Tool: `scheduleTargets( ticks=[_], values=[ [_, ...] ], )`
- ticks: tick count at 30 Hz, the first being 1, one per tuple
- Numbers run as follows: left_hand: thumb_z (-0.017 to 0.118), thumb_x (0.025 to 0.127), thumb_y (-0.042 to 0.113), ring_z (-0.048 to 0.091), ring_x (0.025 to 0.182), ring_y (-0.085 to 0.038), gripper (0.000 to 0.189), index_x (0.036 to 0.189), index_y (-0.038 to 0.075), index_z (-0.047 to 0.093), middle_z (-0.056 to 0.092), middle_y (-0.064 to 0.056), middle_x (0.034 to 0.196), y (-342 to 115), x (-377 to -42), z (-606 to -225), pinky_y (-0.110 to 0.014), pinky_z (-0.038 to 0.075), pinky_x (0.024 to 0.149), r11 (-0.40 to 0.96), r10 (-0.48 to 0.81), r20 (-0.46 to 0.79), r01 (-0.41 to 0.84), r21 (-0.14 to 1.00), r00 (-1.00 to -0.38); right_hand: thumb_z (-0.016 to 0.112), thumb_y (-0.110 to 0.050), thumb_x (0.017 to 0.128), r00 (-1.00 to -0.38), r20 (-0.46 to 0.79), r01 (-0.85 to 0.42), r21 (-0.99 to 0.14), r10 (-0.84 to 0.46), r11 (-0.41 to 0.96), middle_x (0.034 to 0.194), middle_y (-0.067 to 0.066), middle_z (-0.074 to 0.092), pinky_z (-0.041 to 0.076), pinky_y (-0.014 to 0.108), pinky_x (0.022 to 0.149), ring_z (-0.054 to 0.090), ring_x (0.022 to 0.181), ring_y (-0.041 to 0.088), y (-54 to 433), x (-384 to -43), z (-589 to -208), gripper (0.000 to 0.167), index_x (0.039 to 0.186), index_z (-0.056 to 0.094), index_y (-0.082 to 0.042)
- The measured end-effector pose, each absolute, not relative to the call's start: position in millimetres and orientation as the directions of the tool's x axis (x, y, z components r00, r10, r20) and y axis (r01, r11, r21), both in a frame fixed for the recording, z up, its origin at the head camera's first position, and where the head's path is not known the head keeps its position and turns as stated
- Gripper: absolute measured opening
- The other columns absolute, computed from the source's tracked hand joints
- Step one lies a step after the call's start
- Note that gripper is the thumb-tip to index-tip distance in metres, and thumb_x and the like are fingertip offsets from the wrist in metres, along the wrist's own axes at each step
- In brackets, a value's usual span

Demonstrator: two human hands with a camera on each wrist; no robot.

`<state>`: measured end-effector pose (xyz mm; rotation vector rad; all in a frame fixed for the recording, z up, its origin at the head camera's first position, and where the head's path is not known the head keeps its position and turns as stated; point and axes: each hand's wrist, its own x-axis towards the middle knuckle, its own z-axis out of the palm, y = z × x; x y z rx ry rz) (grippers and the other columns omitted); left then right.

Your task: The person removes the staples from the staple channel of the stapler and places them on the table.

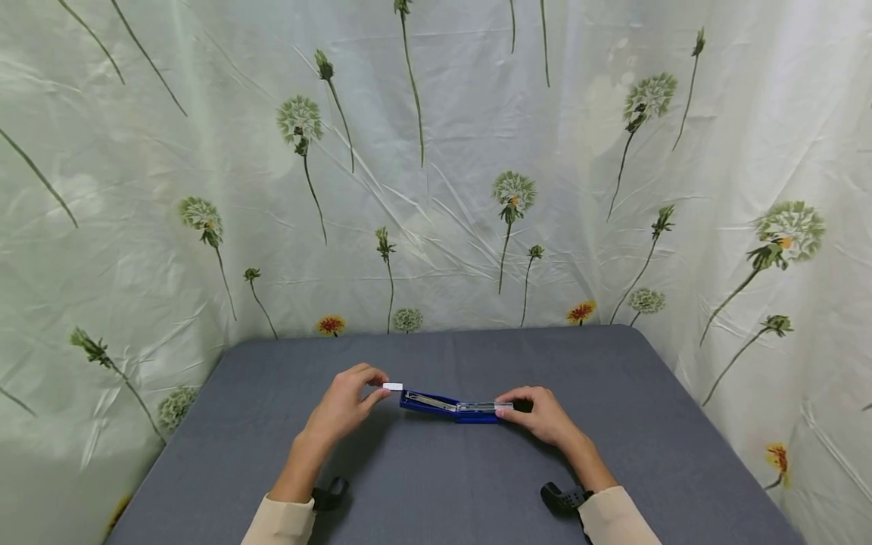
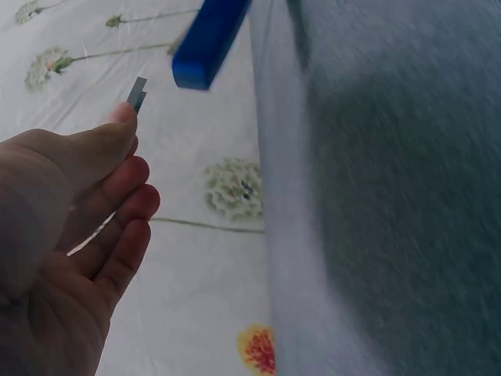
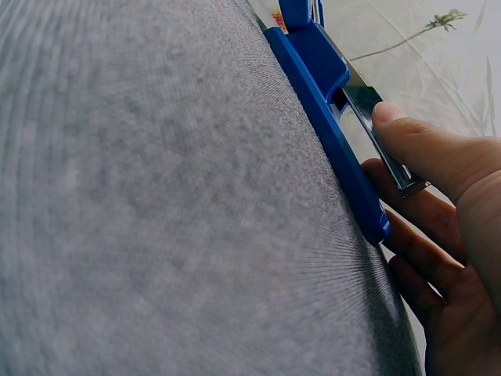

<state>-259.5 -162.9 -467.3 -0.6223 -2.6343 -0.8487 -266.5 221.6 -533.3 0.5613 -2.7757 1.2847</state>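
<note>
My left hand [image 1: 344, 405] is reaching in toward the stapler from its 9 o'clock side, and its thumb and index finger are pinching a small metal strip [image 1: 392, 387]. The other 3 fingers are curving loosely below that pinch. The strip is pointing away from my fingertips and sitting just beside the stapler's end, with a gap showing in the left wrist view.

The blue stapler [image 1: 453, 411] is lying opened out on the grey desk [image 1: 443, 484], toward 6 o'clock from the centre of my head view. Its 2 blue halves are stretching from 9 o'clock to 3 o'clock and meeting at a slight bend.

My right hand [image 1: 541, 416] is pinching the metal magazine [image 1: 477, 406] near its 3 o'clock end, the thumb pressing on one side and the fingers lying across from it. The magazine is standing a little apart from the blue base along its length.

A black band [image 1: 331, 493] is circling my left wrist, and cream sleeves [image 1: 279, 522] are covering both forearms. At 12 o'clock, a pale flowered curtain [image 1: 450, 212] is hanging behind the desk.
</note>
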Motion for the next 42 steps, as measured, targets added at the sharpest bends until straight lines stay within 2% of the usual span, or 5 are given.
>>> scheduleTargets(
  ticks=[9, 19, 32, 42],
  values=[
    [0.084, 0.086, 0.014, 0.071, 0.091, -0.018, 0.010, 0.093, 0.015, 0.076, 0.072, 0.002, 0.095, -174.6, -259.2, -477.8, -0.040, 0.059, 0.082, 0.767, 0.316, 0.327, 0.443, 0.465, -0.891, 0.079, -0.039, 0.092, -0.938, 0.170, -0.326, -0.732, -0.303, 0.599, 0.112, 0.001, 0.077, 0.051, 0.056, 0.101, 0.068, 0.110, 0.026, 221.2, -264.9, -530.9, 0.024, 0.109, 0.081, -0.022],
    [0.084, 0.085, 0.017, 0.070, 0.085, -0.016, 0.009, 0.091, 0.015, 0.077, 0.073, 0.003, 0.091, -182.5, -262.0, -489.6, -0.037, 0.059, 0.078, 0.778, 0.348, 0.321, 0.462, 0.424, -0.881, 0.079, -0.038, 0.092, -0.936, 0.176, -0.330, -0.739, -0.304, 0.587, 0.111, 0.001, 0.077, 0.050, 0.056, 0.101, 0.069, 0.109, 0.025, 220.2, -266.6, -529.5, 0.024, 0.108, 0.081, -0.022],
    [0.083, 0.088, 0.019, 0.064, 0.079, -0.009, 0.007, 0.090, 0.018, 0.076, 0.071, 0.007, 0.086, -192.4, -265.4, -499.7, -0.029, 0.053, 0.071, 0.785, 0.356, 0.222, 0.419, 0.456, -0.908, 0.079, -0.039, 0.092, -0.935, 0.177, -0.333, -0.740, -0.308, 0.584, 0.111, 0.001, 0.077, 0.050, 0.058, 0.101, 0.069, 0.109, 0.026, 220.8, -265.0, -530.3, 0.024, 0.108, 0.081, -0.022],
    [0.085, 0.085, 0.017, 0.059, 0.076, -0.008, 0.009, 0.085, 0.016, 0.076, 0.067, 0.006, 0.082, -196.7, -265.0, -502.1, -0.029, 0.050, 0.068, 0.804, 0.366, 0.190, 0.413, 0.428, -0.911, 0.079, -0.040, 0.091, -0.939, 0.169, -0.321, -0.743, -0.299, 0.588, 0.110, 0.000, 0.077, 0.050, 0.057, 0.101, 0.069, 0.109, 0.026, 219.9, -265.0, -531.1, 0.024, 0.107, 0.081, -0.023]
  ],
)
